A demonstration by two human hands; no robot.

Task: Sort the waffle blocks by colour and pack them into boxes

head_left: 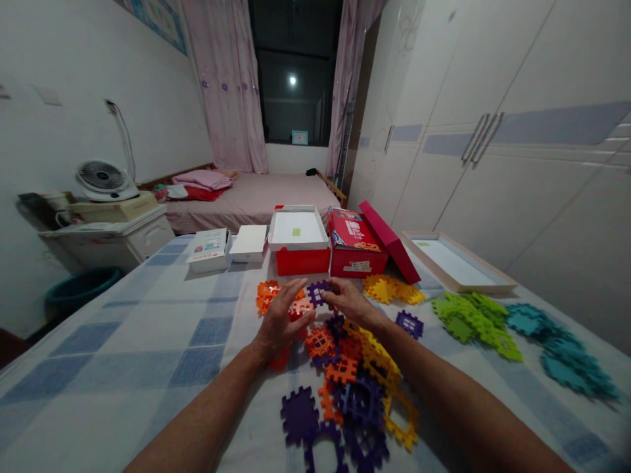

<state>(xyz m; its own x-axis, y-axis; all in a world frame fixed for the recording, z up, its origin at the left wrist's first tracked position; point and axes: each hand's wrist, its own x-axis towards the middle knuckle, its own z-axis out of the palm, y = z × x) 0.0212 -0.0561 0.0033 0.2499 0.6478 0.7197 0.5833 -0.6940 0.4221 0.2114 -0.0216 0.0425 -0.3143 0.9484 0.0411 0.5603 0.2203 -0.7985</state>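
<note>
My right hand (pixel 352 303) pinches a purple interlocking plastic tile (pixel 318 293) with notched edges and window-like holes. To its left, my left hand (pixel 282 322) has its fingers stretched out and thumb apart, over orange tiles (pixel 266 295). One orange tile (pixel 301 307) shows in the gap between that thumb and fingers; whether they touch it I cannot tell. Below both hands lies a mixed heap of orange, purple and yellow tiles (pixel 378 361), partly hidden by my right forearm. A solid purple tile (pixel 299 415) lies at the heap's near left.
Right of my arm are a single purple tile (pixel 409 324), yellow tiles (pixel 392 289), a green pile (pixel 476 322) and a teal pile (pixel 562 348). Behind stand white boxes (pixel 249 243), a red box (pixel 357 243) and a shallow tray-like lid (pixel 456 263), on a checked cloth (pixel 207 335).
</note>
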